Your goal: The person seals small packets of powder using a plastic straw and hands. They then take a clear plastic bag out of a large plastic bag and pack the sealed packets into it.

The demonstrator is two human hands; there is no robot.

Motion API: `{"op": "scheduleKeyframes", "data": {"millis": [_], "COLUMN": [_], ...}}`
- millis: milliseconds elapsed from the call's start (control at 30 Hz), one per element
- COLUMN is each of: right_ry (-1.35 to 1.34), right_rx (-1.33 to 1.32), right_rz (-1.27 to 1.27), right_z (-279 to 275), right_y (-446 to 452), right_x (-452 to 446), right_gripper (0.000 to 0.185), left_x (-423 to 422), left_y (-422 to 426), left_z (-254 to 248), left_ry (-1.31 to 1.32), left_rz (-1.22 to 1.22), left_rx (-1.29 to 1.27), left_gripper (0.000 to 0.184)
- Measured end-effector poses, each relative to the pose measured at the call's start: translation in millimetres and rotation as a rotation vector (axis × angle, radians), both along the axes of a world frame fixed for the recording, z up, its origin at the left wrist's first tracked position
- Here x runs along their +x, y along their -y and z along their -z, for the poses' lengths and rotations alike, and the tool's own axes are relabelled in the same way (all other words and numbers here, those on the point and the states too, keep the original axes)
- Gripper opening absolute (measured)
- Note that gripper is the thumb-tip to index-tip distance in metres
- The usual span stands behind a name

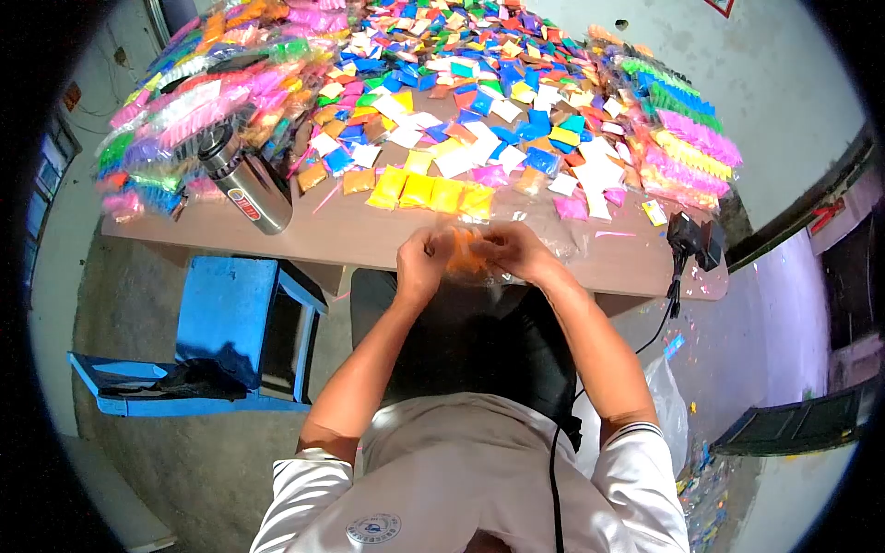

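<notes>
At the table's front edge, my left hand and my right hand are close together with fingers closed. Between them is a clear plastic bag with something orange in or behind it, blurred. Both hands pinch at its sides. Just beyond them lies a row of yellow packets. A pink packet lies to the right, past more clear plastic.
Many colourful packets cover the table. Bagged bundles are stacked at both sides. A steel flask stands left, a black device with a cable right. A blue chair is at the left.
</notes>
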State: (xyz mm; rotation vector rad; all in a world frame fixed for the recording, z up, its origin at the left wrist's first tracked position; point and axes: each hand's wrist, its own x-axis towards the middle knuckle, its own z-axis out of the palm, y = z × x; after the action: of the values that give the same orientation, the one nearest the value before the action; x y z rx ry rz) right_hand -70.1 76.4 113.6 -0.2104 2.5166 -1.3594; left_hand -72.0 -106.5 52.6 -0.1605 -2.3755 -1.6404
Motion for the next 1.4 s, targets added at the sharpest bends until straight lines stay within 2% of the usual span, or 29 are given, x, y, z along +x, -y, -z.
{"op": "scheduleKeyframes", "data": {"millis": [133,200,233,300,333,400,433,500,533,600,633,667,733,767,833,900,967,1267,1333,1400], "right_ry": [0.041,-0.130,-0.130,-0.448,-0.450,-0.796,-0.802,-0.775,-0.779,-0.448,-0.456,-0.456,-0.147,-0.117,-0.129,-0.141,-0.369,-0.380,-0.361,-0.345], "right_rx": [0.143,0.116,0.116,0.090,0.089,0.059,0.055,0.347,0.343,0.559,0.605,0.603,0.773,0.778,0.783,0.791,0.791,0.829,0.847,0.865], "right_rz": [0.022,0.110,0.109,0.192,0.191,0.323,0.322,0.190,0.193,-0.029,-0.082,-0.079,-0.222,-0.254,-0.305,-0.355,-0.347,-0.359,-0.366,-0.377], "right_z": [-29.1,-32.4,-40.7,-63.6,-71.9,-85.8,-87.5,-80.4,-75.6,-60.4,-52.0,-45.0,-47.4,-39.0,-26.7,-19.7,-15.5,-28.3,-27.2,-28.7], "right_y": [-6.9,-17.5,-19.4,-21.6,-18.3,-6.6,-3.5,0.9,2.5,3.8,6.5,4.3,11.6,12.2,12.8,12.0,12.6,21.9,20.9,19.6], "right_x": [5.2,0.9,-1.0,-7.7,-12.8,-26.6,-37.1,-62.3,-74.8,-99.9,-107.9,-114.7,-115.0,-121.7,-127.5,-126.4,-117.1,-93.9,-94.4,-94.2], "right_gripper": [0.031,0.031,0.031,0.027,0.027,0.016,0.016,0.016,0.016,0.020,0.031,0.031,0.037,0.040,0.042,0.044,0.048,0.038,0.042,0.046], "left_x": [-2.8,1.1,3.0,3.4,3.8,1.5,0.8,4.3,6.1,5.4,4.6,2.8,0.1,0.0,4.6,5.7,5.3,7.7,7.6,6.2], "left_y": [3.1,1.9,1.1,-0.4,-0.4,0.7,1.6,1.3,1.0,1.7,2.1,3.2,6.8,7.7,4.3,4.4,5.5,3.6,-0.7,2.1], "left_z": [2.8,-3.3,-7.4,-5.7,-4.5,3.9,2.4,-3.6,-6.6,-6.5,-5.4,-1.2,4.6,7.9,1.5,-0.9,0.3,-3.7,-3.3,-4.8], "left_ry": [0.042,0.033,0.022,0.008,-0.006,-0.008,-0.010,-0.003,0.010,0.015,0.024,0.023,0.026,0.029,0.037,0.060,0.079,0.040,0.061,0.075], "left_rz": [0.024,0.013,0.005,-0.003,-0.010,-0.015,-0.019,0.001,0.025,0.019,0.011,0.013,0.075,0.074,0.058,0.074,0.090,0.108,0.092,0.088], "left_rx": [-0.052,-0.046,-0.044,-0.021,0.003,-0.023,-0.051,-0.009,0.035,0.000,-0.029,-0.032,-0.025,-0.028,0.087,0.091,0.096,0.084,0.189,0.135], "left_gripper": [0.031,0.032,0.032,0.031,0.031,0.030,0.029,0.028,0.027,0.026,0.026,0.026,0.032,0.032,0.027,0.027,0.028,0.030,0.030,0.030]}}
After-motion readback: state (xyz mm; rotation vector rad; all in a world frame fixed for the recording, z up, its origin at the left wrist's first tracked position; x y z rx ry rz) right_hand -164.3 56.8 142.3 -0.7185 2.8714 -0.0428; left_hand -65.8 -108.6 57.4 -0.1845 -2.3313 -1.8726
